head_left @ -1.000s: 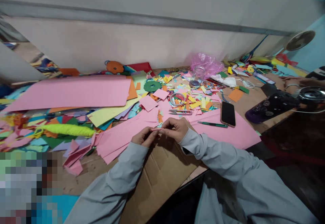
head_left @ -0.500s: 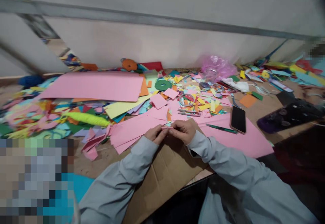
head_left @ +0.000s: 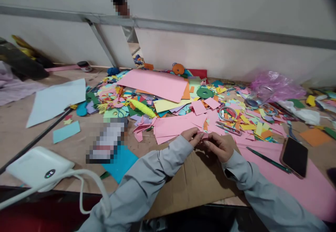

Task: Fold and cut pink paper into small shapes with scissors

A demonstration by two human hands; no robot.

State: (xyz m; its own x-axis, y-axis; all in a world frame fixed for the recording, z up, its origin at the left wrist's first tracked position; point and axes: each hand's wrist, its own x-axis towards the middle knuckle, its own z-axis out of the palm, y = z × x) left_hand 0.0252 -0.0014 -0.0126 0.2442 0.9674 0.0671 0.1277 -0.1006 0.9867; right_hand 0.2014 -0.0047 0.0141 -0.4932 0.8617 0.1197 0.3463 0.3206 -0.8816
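Between the fingertips of both hands is a small piece of pink paper (head_left: pixel 202 136), partly hidden by the fingers. My left hand (head_left: pixel 192 136) pinches its left side, and my right hand (head_left: pixel 219 147) grips the right side with thumb and fingers. Both hands are above a brown cardboard sheet (head_left: pixel 194 186). Just beyond them lie pink paper strips (head_left: pixel 170 127) and two pink squares, one a loose square (head_left: pixel 198 107). A pair of scissors (head_left: pixel 228 128) rests beyond my right hand, close to a roll of tape (head_left: pixel 228 113).
Colourful paper scraps cover the back of the table. On the right, a phone (head_left: pixel 295 156) and a green pen (head_left: pixel 267 159) lie on a pink sheet (head_left: pixel 312 190). At left are a white power bank (head_left: pixel 36 165) with its cable and a pixelated device (head_left: pixel 107 141). A wall stands behind.
My view has swung to the left, so the power bank and pale blue sheet now show. Both hands stay together on the small pink paper.
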